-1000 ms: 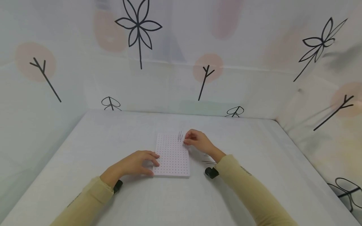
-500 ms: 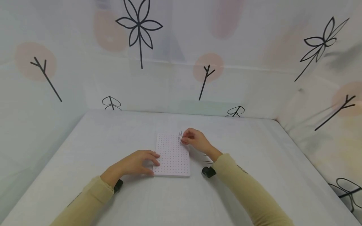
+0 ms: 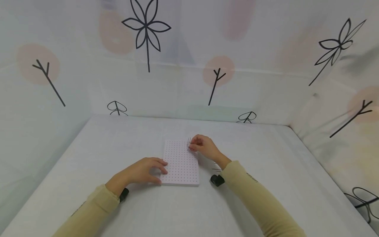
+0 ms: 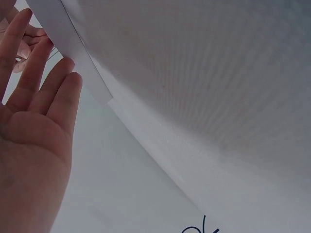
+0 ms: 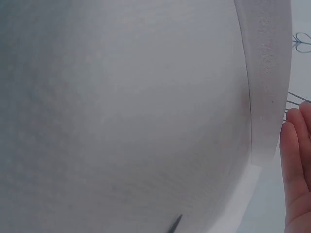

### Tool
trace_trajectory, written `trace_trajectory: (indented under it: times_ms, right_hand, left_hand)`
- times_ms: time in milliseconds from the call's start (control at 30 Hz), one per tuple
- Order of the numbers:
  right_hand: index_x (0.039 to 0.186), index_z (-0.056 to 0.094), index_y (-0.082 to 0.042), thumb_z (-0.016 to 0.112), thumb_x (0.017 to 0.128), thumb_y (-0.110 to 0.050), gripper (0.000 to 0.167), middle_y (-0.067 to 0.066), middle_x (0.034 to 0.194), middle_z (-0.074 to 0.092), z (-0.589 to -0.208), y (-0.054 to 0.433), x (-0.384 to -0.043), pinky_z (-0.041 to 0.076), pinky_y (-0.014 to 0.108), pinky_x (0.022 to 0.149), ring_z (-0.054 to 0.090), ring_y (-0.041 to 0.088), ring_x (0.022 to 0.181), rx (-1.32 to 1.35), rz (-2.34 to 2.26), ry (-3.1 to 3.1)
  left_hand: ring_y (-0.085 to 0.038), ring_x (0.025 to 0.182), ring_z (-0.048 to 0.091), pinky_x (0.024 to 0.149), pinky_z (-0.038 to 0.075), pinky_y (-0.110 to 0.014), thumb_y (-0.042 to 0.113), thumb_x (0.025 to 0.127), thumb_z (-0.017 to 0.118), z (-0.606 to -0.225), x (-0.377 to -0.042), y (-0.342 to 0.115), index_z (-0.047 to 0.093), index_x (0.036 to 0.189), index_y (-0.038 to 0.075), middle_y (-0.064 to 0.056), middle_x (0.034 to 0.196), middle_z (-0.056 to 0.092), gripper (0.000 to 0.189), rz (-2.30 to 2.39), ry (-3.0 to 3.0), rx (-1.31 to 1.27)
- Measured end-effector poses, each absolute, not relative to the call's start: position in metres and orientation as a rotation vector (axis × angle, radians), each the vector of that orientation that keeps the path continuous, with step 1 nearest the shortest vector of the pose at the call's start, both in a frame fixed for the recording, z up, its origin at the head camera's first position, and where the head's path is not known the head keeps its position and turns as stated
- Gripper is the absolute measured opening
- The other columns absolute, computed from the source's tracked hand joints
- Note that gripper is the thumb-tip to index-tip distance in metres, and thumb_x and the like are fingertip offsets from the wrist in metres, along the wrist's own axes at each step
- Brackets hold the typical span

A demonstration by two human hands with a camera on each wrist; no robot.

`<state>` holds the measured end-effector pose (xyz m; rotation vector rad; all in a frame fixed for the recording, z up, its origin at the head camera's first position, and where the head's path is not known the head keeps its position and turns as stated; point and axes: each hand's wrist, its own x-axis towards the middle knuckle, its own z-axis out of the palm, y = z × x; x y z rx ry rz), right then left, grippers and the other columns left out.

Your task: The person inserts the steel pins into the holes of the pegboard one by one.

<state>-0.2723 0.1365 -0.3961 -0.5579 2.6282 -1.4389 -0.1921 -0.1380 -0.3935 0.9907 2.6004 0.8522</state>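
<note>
A white pegboard (image 3: 179,168) with a grid of small holes lies on the white table in the head view. My left hand (image 3: 145,169) rests at its left side, fingers spread, the fingertips over the edge. Several thin dark sticks (image 3: 188,142) stand upright near the board's far right corner. Right beside them my right hand (image 3: 205,146) has thumb and forefinger together, pinching a thin dark stick that its fingers mostly hide. In the right wrist view, the sticks (image 5: 293,102) rise from behind the board's side (image 5: 267,87), close to the right hand's fingertips.
More thin dark sticks (image 3: 217,170) lie on the table (image 3: 165,210) right of the board, partly covered by the right forearm. Black wrist cameras (image 3: 217,180) hang beneath both wrists. A patterned cloth wall (image 3: 177,89) closes off the back and sides.
My right hand has shifted slightly left, from beside the board's right edge to right at the standing sticks. The left hand and the board have stayed in place.
</note>
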Motion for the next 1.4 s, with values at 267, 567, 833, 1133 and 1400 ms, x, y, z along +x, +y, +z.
trace_trajectory:
  times_ms: [267,567,833,1133,1400]
  right_hand:
    - [0.088,0.065,-0.008,0.07,0.084,-0.01,0.007,0.001,0.08,0.062,-0.396,0.135,-0.271,0.048,0.024,0.065,0.055,0.015,0.073,-0.479,-1.344,2.674]
    - [0.086,0.067,-0.006,0.07,0.082,-0.007,0.005,0.001,0.077,0.063,-0.397,0.132,-0.27,0.048,0.024,0.065,0.056,0.015,0.073,-0.482,-1.319,2.715]
    - [0.085,0.07,-0.008,0.073,0.08,-0.009,0.005,-0.001,0.079,0.064,-0.396,0.132,-0.268,0.049,0.026,0.07,0.057,0.015,0.078,-0.418,-1.263,2.769]
    - [0.087,0.071,-0.008,0.072,0.08,-0.008,0.007,-0.001,0.084,0.066,-0.393,0.144,-0.264,0.05,0.031,0.077,0.06,0.015,0.082,-0.442,-1.26,2.756]
    - [0.089,0.071,-0.006,0.071,0.081,-0.008,0.008,0.001,0.086,0.067,-0.39,0.156,-0.26,0.05,0.035,0.081,0.062,0.016,0.083,-0.473,-1.245,2.782]
  left_hand:
    - [-0.029,0.124,0.044,0.102,0.033,-0.049,0.018,0.074,0.079,-0.394,-0.192,-0.137,0.071,0.099,0.019,-0.004,0.126,0.057,0.026,0.857,2.595,0.994]
    - [-0.029,0.124,0.044,0.102,0.033,-0.049,0.019,0.074,0.079,-0.394,-0.192,-0.137,0.071,0.1,0.019,-0.004,0.126,0.057,0.026,0.853,2.597,0.991]
    - [-0.029,0.124,0.044,0.102,0.033,-0.049,0.019,0.074,0.079,-0.395,-0.192,-0.136,0.071,0.1,0.019,-0.004,0.126,0.057,0.027,0.854,2.593,0.995]
    - [-0.029,0.124,0.044,0.102,0.033,-0.049,0.018,0.074,0.079,-0.394,-0.192,-0.136,0.071,0.099,0.018,-0.004,0.126,0.057,0.027,0.85,2.596,0.986]
    - [-0.03,0.124,0.043,0.102,0.033,-0.05,0.018,0.074,0.079,-0.394,-0.192,-0.137,0.071,0.099,0.018,-0.004,0.126,0.057,0.026,0.859,2.6,0.981]
